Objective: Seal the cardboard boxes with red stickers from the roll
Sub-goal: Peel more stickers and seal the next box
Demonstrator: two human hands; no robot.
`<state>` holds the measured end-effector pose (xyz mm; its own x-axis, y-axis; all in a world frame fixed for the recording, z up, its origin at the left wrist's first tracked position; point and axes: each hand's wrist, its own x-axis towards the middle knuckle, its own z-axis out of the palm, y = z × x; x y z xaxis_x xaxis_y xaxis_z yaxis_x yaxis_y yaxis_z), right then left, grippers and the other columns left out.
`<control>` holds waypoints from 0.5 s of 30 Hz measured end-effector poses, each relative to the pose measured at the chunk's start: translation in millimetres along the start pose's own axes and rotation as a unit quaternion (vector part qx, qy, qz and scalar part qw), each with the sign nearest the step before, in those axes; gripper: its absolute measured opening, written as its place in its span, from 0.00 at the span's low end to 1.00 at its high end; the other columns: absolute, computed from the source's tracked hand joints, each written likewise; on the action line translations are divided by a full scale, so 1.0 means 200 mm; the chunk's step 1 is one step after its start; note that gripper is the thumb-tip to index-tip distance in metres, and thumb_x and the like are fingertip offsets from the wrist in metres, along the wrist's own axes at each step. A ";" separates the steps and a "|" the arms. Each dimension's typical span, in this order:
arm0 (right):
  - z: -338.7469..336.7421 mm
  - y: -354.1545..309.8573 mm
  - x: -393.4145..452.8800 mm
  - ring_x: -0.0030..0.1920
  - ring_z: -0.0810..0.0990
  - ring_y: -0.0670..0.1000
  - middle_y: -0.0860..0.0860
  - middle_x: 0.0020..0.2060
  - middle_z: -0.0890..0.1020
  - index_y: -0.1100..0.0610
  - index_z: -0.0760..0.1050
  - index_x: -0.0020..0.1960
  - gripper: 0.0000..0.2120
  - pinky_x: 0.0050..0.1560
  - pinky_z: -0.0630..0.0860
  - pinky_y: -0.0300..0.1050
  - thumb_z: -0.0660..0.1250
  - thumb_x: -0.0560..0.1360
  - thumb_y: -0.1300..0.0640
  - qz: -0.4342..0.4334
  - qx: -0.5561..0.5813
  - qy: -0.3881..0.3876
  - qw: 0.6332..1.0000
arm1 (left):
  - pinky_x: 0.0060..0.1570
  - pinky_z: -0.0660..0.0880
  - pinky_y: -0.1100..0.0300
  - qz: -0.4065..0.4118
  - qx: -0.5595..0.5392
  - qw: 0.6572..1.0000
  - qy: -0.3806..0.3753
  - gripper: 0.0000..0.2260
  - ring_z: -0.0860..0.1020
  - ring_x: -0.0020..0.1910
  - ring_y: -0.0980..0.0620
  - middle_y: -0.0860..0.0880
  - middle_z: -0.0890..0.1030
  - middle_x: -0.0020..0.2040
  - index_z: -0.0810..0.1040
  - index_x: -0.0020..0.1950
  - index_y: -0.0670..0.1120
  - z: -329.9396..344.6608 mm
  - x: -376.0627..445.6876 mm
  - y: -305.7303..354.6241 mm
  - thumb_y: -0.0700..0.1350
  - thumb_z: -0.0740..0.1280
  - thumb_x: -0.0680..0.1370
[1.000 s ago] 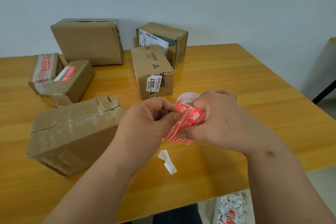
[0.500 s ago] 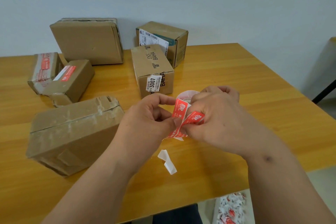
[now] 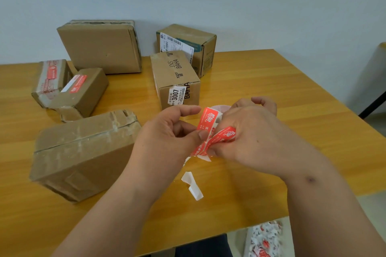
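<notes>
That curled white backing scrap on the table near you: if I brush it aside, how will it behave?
The backing scrap looks thin and folded over, so it is probably very light and floppy. It lies loose on the glossy table, so a light push would likely make it skid or flip. Curled up, it seems easy to pinch.

- Six cardboard boxes on the wooden table (image 3: 271, 94): a large one (image 3: 83, 152), two sticker-sealed ones (image 3: 51, 81) (image 3: 83, 92), a big rear one (image 3: 102, 48), a "BAHA" one (image 3: 175, 77), a shipping-labelled one (image 3: 196, 48).
- One sticker roll (image 3: 219, 108).
- One loose white backing scrap (image 3: 192, 185).
- Two hands: left (image 3: 167, 131), right (image 3: 250, 131).
</notes>
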<state>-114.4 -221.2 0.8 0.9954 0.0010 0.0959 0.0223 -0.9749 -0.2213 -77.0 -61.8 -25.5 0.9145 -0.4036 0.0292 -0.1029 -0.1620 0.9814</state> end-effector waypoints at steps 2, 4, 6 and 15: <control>-0.01 0.01 -0.01 0.55 0.66 0.40 0.36 0.36 0.73 0.46 0.82 0.42 0.17 0.68 0.50 0.51 0.66 0.68 0.34 -0.009 0.005 -0.008 1.000 | 0.48 0.81 0.48 0.002 0.026 1.000 -0.009 0.22 0.84 0.41 0.53 0.52 0.86 0.41 0.74 0.64 0.56 -0.01 0.00 0.01 0.44 0.73 0.73; 0.00 0.01 -0.01 0.56 0.65 0.40 0.37 0.38 0.75 0.45 0.82 0.45 0.17 0.68 0.49 0.52 0.65 0.69 0.34 -0.016 -0.006 -0.012 1.000 | 0.49 0.81 0.50 0.003 0.056 0.998 -0.029 0.25 0.84 0.42 0.55 0.54 0.86 0.41 0.72 0.67 0.58 -0.03 0.00 0.01 0.44 0.73 0.73; 0.00 0.01 -0.02 0.57 0.65 0.40 0.37 0.39 0.76 0.45 0.82 0.45 0.15 0.68 0.48 0.52 0.66 0.70 0.36 -0.026 -0.005 -0.009 1.000 | 0.51 0.80 0.49 0.009 0.076 0.997 -0.031 0.25 0.84 0.42 0.55 0.54 0.85 0.41 0.71 0.68 0.58 -0.03 0.00 0.01 0.43 0.73 0.74; 0.01 0.00 -0.02 0.54 0.68 0.40 0.35 0.32 0.73 0.48 0.83 0.40 0.10 0.67 0.51 0.54 0.70 0.70 0.42 -0.032 -0.001 0.038 0.999 | 0.47 0.81 0.49 0.000 0.001 1.000 0.025 0.23 0.84 0.39 0.52 0.50 0.85 0.38 0.73 0.66 0.54 0.01 0.00 -0.01 0.40 0.73 0.73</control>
<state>-119.0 -220.8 -1.1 0.9821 0.0460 0.1827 0.0849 -0.9738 -0.2110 -76.8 -62.5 -27.9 0.9332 -0.3572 0.0382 -0.1030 -0.1640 0.9811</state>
